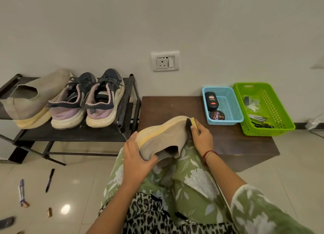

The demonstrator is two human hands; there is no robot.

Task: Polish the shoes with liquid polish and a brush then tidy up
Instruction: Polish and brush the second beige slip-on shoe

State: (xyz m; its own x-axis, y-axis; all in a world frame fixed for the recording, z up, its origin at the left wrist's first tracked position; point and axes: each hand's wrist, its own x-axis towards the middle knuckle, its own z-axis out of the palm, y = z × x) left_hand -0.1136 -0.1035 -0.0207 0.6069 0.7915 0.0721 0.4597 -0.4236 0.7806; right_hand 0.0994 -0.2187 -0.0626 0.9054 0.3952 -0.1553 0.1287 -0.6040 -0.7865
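Observation:
A beige knit shoe (163, 137) with a yellowed sole lies tilted on my lap, toe pointing away. My left hand (135, 156) grips its heel and collar. My right hand (201, 137) holds a yellow-backed brush (192, 122), whose black bristles press against the toe. The matching beige shoe (33, 97) stands on the black shoe rack (78, 133) at the left. A black liquid polish bottle (211, 101) and a round polish tin (217, 115) lie in the blue basket (233, 104).
A pair of navy and lilac sneakers (87, 100) share the rack. A green basket (278, 126) with small items sits on the low brown table (175, 105). Pens (50, 180) and small bits lie on the tiled floor at the left. A wall socket (164, 61) is above.

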